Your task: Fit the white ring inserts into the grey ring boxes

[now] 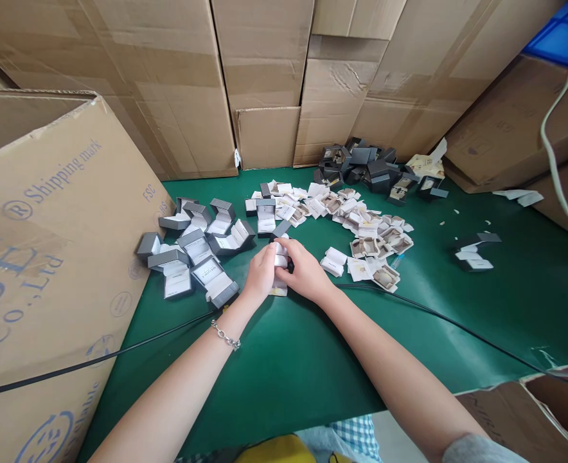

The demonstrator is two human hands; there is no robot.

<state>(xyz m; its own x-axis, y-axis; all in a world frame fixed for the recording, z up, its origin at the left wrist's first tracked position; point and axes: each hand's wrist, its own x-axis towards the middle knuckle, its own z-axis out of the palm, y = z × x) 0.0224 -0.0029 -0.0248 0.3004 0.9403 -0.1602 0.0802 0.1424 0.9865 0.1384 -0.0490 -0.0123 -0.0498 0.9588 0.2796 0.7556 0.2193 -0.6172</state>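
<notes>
My left hand [261, 271] and my right hand [307, 267] meet over the green table. Between them they grip a small jewelry box [281, 254], dark grey outside and white inside, its lid raised. My fingers cover most of its sides. Just below the hands a white insert [279, 288] partly shows. Left of my left hand lie several open grey jewelry boxes [210, 277] with white linings. One more open box [266, 217] stands beyond my hands. To the right, a loose white insert [333, 262] lies near a long heap of white inserts [361, 215].
A large cardboard carton [72, 212] stands at the left, and more cartons [163, 83] wall the back. Dark boxes [378, 170] are piled at the back right. One open box [475, 252] lies far right. A black cable [438, 314] crosses the green table [308, 386].
</notes>
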